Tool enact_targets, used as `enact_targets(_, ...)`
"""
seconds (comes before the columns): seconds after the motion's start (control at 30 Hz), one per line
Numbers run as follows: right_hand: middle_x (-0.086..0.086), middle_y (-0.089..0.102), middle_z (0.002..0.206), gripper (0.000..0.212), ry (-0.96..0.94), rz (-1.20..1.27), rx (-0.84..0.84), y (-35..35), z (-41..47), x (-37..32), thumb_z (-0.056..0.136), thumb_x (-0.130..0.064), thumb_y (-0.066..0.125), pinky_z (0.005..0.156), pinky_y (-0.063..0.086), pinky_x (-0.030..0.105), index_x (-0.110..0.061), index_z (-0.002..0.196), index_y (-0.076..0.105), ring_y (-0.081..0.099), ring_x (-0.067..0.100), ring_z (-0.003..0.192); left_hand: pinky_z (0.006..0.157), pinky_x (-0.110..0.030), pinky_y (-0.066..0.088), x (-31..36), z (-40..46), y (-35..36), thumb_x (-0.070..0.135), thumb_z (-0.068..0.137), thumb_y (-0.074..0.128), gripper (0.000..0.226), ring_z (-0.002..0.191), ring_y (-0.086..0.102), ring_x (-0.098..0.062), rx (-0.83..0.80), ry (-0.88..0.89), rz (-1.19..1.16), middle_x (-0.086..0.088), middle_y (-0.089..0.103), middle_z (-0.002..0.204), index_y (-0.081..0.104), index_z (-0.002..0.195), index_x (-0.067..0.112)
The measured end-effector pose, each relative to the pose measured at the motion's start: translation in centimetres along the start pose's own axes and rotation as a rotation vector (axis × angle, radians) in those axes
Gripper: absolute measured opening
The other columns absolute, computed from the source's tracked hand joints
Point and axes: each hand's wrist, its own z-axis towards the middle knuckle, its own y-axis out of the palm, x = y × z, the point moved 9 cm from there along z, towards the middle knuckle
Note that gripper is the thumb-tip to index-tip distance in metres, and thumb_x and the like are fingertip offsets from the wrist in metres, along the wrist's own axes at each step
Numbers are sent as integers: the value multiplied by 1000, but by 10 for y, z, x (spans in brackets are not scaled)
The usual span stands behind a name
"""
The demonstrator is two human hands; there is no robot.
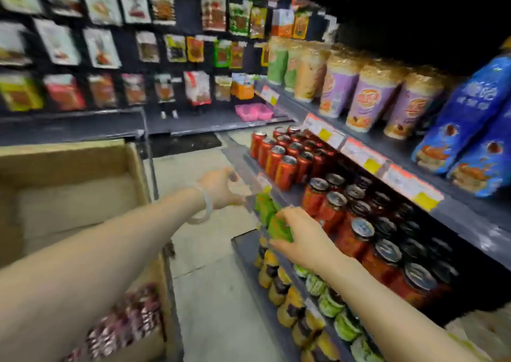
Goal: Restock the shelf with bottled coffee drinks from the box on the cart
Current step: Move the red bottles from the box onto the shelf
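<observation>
Green bottle [272, 218] between both hands.

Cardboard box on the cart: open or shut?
Open. The cardboard box has no lid across its top and its bare inner walls show; what it holds is out of view.

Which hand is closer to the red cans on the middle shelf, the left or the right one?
The left. The left hand reaches at the shelf edge just left of the red cans. The right hand is lower, on a green package in front of the jars.
</observation>
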Motion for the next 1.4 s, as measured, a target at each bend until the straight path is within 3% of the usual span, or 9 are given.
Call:
enact_targets(0.2,7,46,133,52,-194,82,-170,69,37,-97,86,-32,62,100,31,26,-11,130,44,43,21,126,90,-32,44,-172,-62,-45,33,82,68,58,110,55,-27,13,-403,-34,-11,55,125,48,130,7)
enact_targets(0.3,6,45,132,52,-236,116,-270,108,48,-132,86,-33,62,100,39,28,-14,131,43,46,20,121,97,-33,41,-246,-103,-33,32,83,67,61,120,51,-27,-17,-607,-65,-12,50,134,44,135,8)
enact_targets(0.53,4,49,127,47,-242,135,-505,207,74,-193,86,-32,62,94,43,30,-15,127,44,49,19,114,91,-34,45,-376,-170,25,25,84,68,61,109,56,-28,-97,-933,-265,-14,52,129,41,134,3)
enact_targets(0.67,3,51,126,48,-160,127,-646,276,97,-215,85,-30,64,93,45,30,-15,126,45,52,18,112,86,-32,49,-440,-186,57,24,79,72,52,103,60,-27,-105,-1052,-341,-12,62,112,53,122,1)
enact_targets(0.83,9,56,123,45,-19,107,-851,384,111,-227,84,-25,66,92,46,32,-10,122,46,55,24,112,92,-36,48,-503,-206,102,21,78,72,55,108,58,-29,-67,-1206,-435,-13,60,119,48,124,4)
enact_targets(0.97,7,55,128,65,182,177,-959,467,105,-225,77,-28,73,96,43,29,-9,129,38,54,23,118,94,-40,48,-546,-224,150,23,73,74,52,107,58,-30,-86,-1324,-488,-13,59,117,51,117,9)
enact_targets(1.07,5,49,136,91,350,250,-965,528,92,-217,64,-33,82,108,39,35,-11,135,30,48,23,126,101,-41,42,-566,-232,170,21,74,73,59,117,52,-33,-22,-1432,-534,-15,52,126,45,123,6)
enact_targets(1.2,8,47,138,103,596,306,-823,564,80,-208,58,-30,87,108,39,40,-10,139,27,46,26,129,107,-44,37,-587,-236,198,14,74,74,77,126,45,-34,96,-1552,-584,-16,45,136,30,138,4)
enact_targets(1.4,7,55,129,73,689,319,-741,585,77,-194,71,-23,80,99,43,36,-11,130,39,54,26,121,108,-45,35,-605,-228,217,16,80,68,80,132,37,-34,269,-1619,-485,-15,33,145,22,146,9)
